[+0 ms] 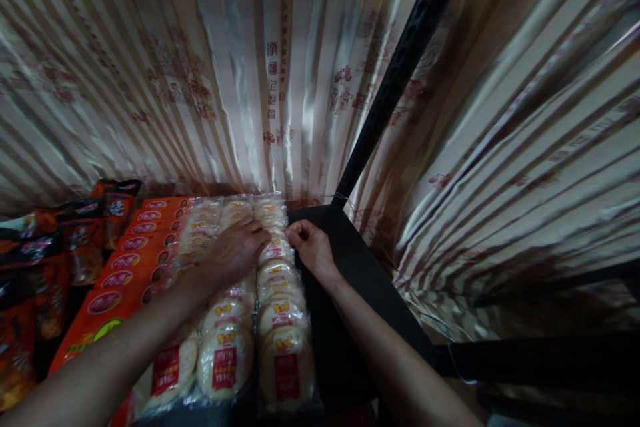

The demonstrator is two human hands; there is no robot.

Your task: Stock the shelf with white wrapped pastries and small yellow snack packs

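Observation:
Rows of round pale flatbreads in clear plastic packs (286,363), with red and yellow labels, overlap one another on a dark shelf. My left hand (240,248) reaches over the middle row, its fingers closed at the left edge of a flatbread pack (276,247) in the right-hand row. On that pack's other side, my right hand (311,248) pinches the plastic edge between thumb and forefinger. My left forearm hides part of the left and middle rows.
Orange packets (120,278) overlap in a row left of the flatbreads. Black-and-orange bags (83,240) lie farther left. The black shelf board (345,320) extends on the right, with a black metal post (385,100) at its back corner. Printed striped curtains (240,67) hang behind.

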